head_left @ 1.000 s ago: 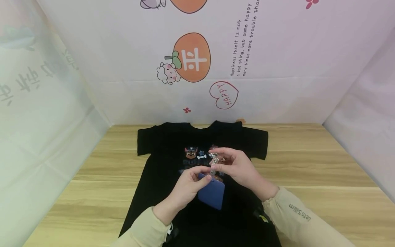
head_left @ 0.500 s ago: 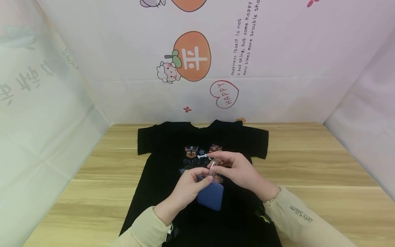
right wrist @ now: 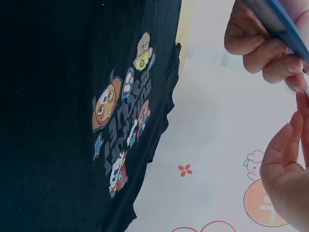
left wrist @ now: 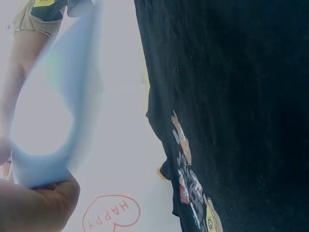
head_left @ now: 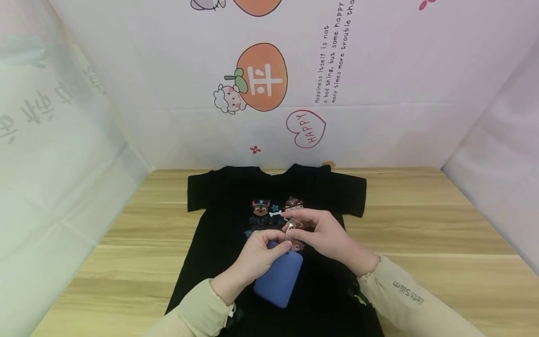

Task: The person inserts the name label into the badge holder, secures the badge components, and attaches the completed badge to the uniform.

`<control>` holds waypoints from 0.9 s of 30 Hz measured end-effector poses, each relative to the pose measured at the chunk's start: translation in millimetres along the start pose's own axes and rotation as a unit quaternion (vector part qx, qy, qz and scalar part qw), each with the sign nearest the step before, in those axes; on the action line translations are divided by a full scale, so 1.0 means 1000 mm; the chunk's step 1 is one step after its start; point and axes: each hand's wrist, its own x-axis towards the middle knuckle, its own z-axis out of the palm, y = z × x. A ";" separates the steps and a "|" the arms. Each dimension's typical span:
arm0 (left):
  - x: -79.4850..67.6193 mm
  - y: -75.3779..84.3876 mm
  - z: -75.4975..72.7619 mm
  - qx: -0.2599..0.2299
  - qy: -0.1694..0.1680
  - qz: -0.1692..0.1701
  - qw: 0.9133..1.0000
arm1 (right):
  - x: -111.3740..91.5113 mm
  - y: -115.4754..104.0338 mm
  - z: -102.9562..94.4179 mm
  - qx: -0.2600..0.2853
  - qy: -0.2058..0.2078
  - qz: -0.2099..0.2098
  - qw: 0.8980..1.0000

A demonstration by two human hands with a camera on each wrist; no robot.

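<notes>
A flat blue card holder [head_left: 278,280] hangs over the black T-shirt [head_left: 236,187]. My left hand [head_left: 254,255] pinches the clear strap at the holder's upper end between thumb and index finger. At the strap's top is a metal clip with a safety pin [head_left: 292,225], pinched by my right hand [head_left: 328,234]. Fingers partly hide the clip. In the left wrist view the holder [left wrist: 41,166] is blurred and bright with glare. The right wrist view shows only the edge of the holder [right wrist: 277,21] beside the left fingers.
The T-shirt lies spread on a wooden table [head_left: 139,248], with cartoon dog prints [head_left: 260,208] on its chest. Behind the table stands a white printed cloth backdrop [head_left: 177,84]. White cloth sides [head_left: 497,154] border the table left and right.
The blue card holder has swung down and to the left, and more of its face shows. My right hand has come slightly lower, with the clip nearer the left fingers.
</notes>
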 end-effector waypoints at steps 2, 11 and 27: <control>0.000 0.000 0.000 0.008 0.003 0.003 1.000 | 0.000 0.000 0.001 0.001 -0.001 -0.003 1.000; 0.001 -0.001 -0.001 0.025 0.008 0.023 0.999 | 0.000 0.001 0.001 0.015 -0.009 -0.002 1.000; -0.002 0.000 0.001 0.033 0.021 0.021 0.999 | -0.004 0.006 0.005 0.005 0.004 -0.032 0.999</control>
